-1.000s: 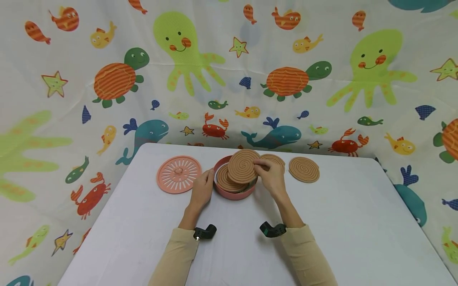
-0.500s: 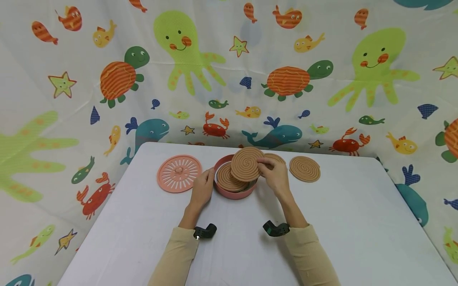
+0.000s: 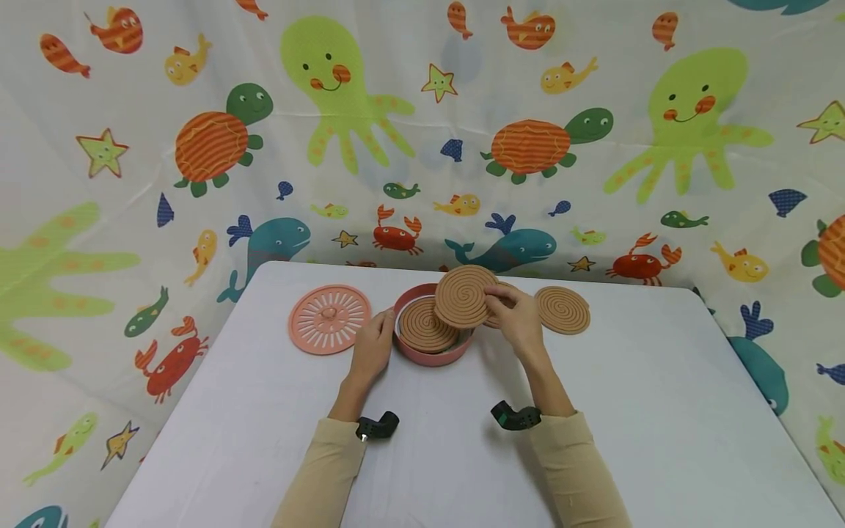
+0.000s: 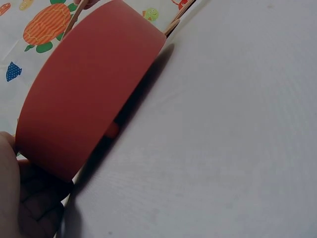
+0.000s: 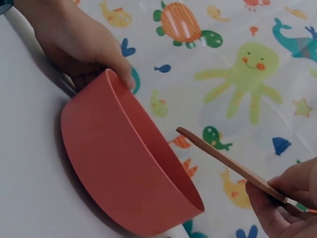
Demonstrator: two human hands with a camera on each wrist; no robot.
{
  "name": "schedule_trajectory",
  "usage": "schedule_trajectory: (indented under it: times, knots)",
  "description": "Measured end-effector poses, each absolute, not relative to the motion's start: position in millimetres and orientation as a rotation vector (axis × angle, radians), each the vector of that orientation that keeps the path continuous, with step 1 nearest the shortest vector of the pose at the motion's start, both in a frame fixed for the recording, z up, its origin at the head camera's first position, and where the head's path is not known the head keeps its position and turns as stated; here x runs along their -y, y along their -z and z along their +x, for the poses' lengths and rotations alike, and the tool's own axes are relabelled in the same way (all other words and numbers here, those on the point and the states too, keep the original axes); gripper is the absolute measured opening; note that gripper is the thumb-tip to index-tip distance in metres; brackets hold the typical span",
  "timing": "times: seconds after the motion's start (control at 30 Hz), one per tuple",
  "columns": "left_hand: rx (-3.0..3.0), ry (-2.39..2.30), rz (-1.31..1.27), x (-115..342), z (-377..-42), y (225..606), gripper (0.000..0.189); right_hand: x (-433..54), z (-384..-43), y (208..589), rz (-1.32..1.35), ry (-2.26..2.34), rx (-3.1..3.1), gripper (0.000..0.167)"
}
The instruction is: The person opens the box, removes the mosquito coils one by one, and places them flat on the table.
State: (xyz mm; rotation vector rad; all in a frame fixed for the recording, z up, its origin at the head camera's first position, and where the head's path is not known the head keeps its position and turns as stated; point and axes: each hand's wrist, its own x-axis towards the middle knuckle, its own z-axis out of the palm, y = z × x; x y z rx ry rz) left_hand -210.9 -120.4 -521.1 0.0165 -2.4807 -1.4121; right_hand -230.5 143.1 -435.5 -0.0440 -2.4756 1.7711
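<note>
A round pink mosquito coil box [image 3: 432, 359] stands without its cover at the table's back, with a brown mosquito coil [image 3: 422, 330] lying inside. My left hand [image 3: 372, 345] holds the box's left side, its thumb at the rim in the right wrist view. Between thumb and fingers, my right hand [image 3: 518, 323] pinches the edge of another mosquito coil [image 3: 465, 293]. This coil is raised and tilted above the box's right side; the right wrist view shows the raised coil [image 5: 228, 163] edge-on, apart from the box wall [image 5: 114, 148].
The slotted pink lid [image 3: 330, 320] lies flat left of the box. One more coil [image 3: 562, 309] rests on the white table [image 3: 660, 411] to the right, and another is mostly hidden behind the right hand. A sea-animal curtain [image 3: 396, 132] hangs behind the table.
My right hand has moved to the right and slightly up with the pinched coil, uncovering more of the coil in the box. The left hand stays on the box.
</note>
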Motion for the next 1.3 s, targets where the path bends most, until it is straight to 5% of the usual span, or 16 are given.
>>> schedule_trajectory:
  times: [1.3]
  knots:
    - [2.48, 1.418, 0.043, 117, -205, 525, 0.041, -193, -232, 427, -0.183, -1.784, 2.336, 0.028]
